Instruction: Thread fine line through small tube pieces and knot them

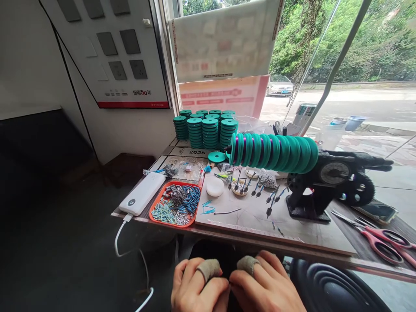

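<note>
My left hand [196, 286] and my right hand [268, 286] meet below the table's front edge, fingertips pressed together. Each index finger wears a grey cloth finger cot. Whatever is pinched between them is too small to make out. On the table [292, 245] above stands a black hand-crank winder [328, 182] with a row of teal spools [274, 151] on its shaft. An orange tray [177, 203] of small blue and silver parts sits at the left.
Stacks of teal spools [206, 128] stand at the back by the window. A white power bank [142, 193] with a cable lies left of the tray. Red scissors [385, 242] and a phone [377, 211] lie at the right. Small floats and a white puck [215, 186] sit mid-table.
</note>
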Available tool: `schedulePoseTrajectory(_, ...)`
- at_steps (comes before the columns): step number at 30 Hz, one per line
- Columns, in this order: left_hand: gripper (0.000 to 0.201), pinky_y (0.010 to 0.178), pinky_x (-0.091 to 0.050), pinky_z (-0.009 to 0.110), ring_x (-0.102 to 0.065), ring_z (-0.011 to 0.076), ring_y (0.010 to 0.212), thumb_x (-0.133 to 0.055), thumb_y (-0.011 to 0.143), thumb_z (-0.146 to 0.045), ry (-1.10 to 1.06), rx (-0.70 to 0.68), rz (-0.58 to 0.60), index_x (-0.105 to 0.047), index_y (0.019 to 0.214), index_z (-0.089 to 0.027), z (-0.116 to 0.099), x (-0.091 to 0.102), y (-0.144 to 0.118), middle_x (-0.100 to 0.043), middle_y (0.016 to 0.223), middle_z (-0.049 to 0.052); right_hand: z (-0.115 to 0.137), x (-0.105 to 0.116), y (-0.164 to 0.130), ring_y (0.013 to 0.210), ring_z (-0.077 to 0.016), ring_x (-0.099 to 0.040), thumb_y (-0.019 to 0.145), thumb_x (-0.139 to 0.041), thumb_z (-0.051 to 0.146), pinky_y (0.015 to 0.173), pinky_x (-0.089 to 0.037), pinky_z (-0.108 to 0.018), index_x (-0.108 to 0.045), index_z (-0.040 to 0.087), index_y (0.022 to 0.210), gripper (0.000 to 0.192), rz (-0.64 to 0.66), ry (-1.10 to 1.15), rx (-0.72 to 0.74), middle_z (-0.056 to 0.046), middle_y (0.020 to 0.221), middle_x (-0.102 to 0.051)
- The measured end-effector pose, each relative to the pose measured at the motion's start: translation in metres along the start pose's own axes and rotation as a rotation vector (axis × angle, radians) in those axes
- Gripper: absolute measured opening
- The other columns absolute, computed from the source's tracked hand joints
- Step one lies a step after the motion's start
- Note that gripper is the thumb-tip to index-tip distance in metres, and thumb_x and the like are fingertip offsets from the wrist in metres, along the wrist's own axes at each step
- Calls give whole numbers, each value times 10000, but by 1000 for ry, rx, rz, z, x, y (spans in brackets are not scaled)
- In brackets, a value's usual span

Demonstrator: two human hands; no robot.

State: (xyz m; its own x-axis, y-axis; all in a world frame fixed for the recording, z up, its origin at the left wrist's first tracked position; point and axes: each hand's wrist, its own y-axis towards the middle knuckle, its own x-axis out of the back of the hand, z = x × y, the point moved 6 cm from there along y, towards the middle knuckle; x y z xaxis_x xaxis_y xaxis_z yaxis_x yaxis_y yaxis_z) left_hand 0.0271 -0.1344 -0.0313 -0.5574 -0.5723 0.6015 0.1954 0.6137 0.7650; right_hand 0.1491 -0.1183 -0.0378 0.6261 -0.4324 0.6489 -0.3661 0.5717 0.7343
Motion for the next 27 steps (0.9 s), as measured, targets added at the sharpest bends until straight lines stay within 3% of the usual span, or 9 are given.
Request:
schedulePoseTrajectory(4,215,629,-427,273,-586,128,572,-582,792,-175,-45,55,-27,-624,590,-234,0,-1,8,-652,585,-41,-5,1,2,518,-130,-484,979,-322,236,758,-342,-271,-573,223,637,425,23,64,-14,30,525,-526)
schedulePoseTrajectory(8,215,622,-440,290,-583,156,628,-545,828,-211,-122,141,-40,-612,625,-234,9,-12,-7,-650,636,-14,-7,5,3,556,-150,-475,961,-376,262,722,-354,-258,-588,233,653,376,-33,82,-37,21,531,-534)
schedulePoseTrajectory(16,168,574,-510,265,-617,164,664,-606,809,-360,-364,306,103,-652,683,-257,26,-30,-29,-643,721,1,-7,10,2,567,-141,-475,875,-487,195,722,-363,-252,-569,228,648,243,-77,115,-77,33,549,-542)
schedulePoseTrajectory(27,132,590,-529,251,-634,163,669,-647,779,-343,-434,350,115,-682,689,-253,31,-34,-33,-652,734,13,-7,10,6,548,-145,-474,911,-429,231,700,-362,-245,-555,243,622,315,-88,68,-83,42,529,-545)
